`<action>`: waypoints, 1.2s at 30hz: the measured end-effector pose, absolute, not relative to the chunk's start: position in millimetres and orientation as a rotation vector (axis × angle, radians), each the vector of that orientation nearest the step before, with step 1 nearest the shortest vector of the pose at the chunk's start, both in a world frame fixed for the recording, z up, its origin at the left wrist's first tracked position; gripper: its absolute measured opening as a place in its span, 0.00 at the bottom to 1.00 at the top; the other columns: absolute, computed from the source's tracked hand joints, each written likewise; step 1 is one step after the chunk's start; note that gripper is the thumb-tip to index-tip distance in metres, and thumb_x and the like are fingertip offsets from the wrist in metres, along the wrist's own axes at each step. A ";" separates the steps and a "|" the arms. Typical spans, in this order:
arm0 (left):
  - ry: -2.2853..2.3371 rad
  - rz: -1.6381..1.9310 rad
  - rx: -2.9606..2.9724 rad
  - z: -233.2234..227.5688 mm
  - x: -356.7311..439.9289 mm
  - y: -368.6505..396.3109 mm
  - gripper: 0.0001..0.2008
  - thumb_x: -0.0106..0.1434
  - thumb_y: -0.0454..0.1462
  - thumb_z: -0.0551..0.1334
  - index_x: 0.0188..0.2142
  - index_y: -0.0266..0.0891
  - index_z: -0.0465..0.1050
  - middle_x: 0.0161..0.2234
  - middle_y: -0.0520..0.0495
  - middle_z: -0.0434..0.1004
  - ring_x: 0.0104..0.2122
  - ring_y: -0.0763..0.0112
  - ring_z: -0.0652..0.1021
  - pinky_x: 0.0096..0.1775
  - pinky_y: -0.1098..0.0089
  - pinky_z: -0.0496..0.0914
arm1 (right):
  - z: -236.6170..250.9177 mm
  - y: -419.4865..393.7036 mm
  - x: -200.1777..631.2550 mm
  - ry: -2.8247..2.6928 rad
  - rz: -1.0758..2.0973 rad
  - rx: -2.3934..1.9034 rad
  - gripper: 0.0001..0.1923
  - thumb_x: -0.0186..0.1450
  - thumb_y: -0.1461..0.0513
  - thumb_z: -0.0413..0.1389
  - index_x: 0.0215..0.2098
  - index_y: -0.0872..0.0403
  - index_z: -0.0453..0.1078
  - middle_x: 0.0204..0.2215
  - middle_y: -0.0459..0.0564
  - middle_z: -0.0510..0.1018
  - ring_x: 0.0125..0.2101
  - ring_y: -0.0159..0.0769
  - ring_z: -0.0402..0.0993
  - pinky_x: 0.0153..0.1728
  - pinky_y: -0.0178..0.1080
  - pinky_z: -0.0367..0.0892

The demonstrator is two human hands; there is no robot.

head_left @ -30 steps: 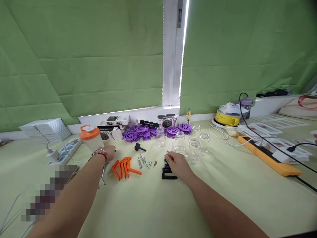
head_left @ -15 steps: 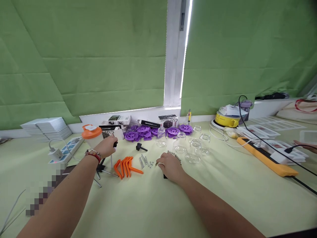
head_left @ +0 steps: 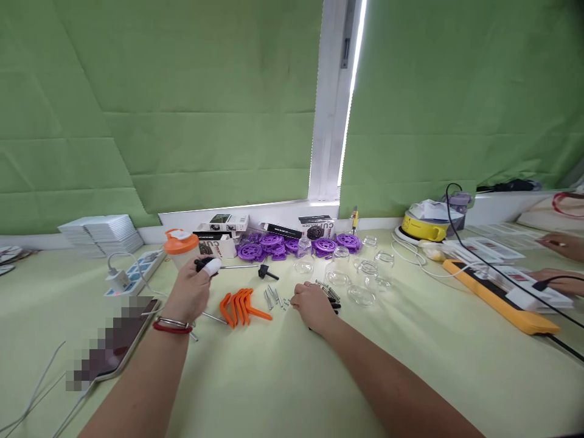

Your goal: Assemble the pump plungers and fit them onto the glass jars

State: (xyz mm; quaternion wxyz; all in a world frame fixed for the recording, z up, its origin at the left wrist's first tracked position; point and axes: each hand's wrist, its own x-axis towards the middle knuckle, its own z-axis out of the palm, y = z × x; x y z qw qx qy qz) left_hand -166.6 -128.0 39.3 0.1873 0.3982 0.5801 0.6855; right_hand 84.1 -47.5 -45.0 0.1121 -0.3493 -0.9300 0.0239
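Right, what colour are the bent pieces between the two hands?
The bent pieces are orange, clearest in the head view.

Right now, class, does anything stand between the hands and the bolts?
Yes: orange angled pieces lie between the left hand and the bolts, and small silver pieces lie between the bolts and the right hand.

The room is moderately and evenly lit, with the strongest glare let in through a narrow strip of daylight (head_left: 357,61) beside the window frame (head_left: 329,121), burnt out to plain white, while the green blinds (head_left: 214,109) are left muted. Only soft, faint shadows are cast on the pale tabletop (head_left: 255,383), against which the clear glass jars (head_left: 361,295) are partly lost. Stretching is seen toward the outer edges, small metal screws (head_left: 270,297) are rendered softly, and the phone (head_left: 131,340) is partly masked by coarse pixel blocks.
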 end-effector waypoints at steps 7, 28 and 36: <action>1.279 1.721 0.857 18.2 -122.3 -128.7 0.19 0.49 0.43 0.67 0.35 0.41 0.60 0.29 0.52 0.75 0.18 0.76 0.72 0.19 0.76 0.60 | -33.5 -57.2 87.1 -2.607 0.313 -0.998 0.12 0.63 0.69 0.50 0.30 0.54 0.74 0.33 0.50 0.75 0.36 0.35 0.67 0.39 0.36 0.57; 1.507 1.741 0.994 -41.9 -90.6 -128.0 0.19 0.54 0.44 0.63 0.41 0.44 0.59 0.22 0.56 0.69 0.22 0.71 0.73 0.25 0.72 0.67 | -35.3 -89.0 53.8 -2.715 0.266 -1.060 0.11 0.64 0.62 0.50 0.32 0.53 0.74 0.34 0.51 0.74 0.36 0.37 0.69 0.34 0.36 0.59; 1.280 1.730 0.988 -37.2 -100.9 -126.6 0.25 0.44 0.31 0.64 0.44 0.44 0.64 0.33 0.52 0.71 0.31 0.73 0.74 0.34 0.72 0.68 | -43.8 -87.2 46.5 -2.755 0.146 -1.090 0.11 0.61 0.67 0.50 0.28 0.55 0.74 0.30 0.53 0.75 0.31 0.37 0.71 0.29 0.35 0.57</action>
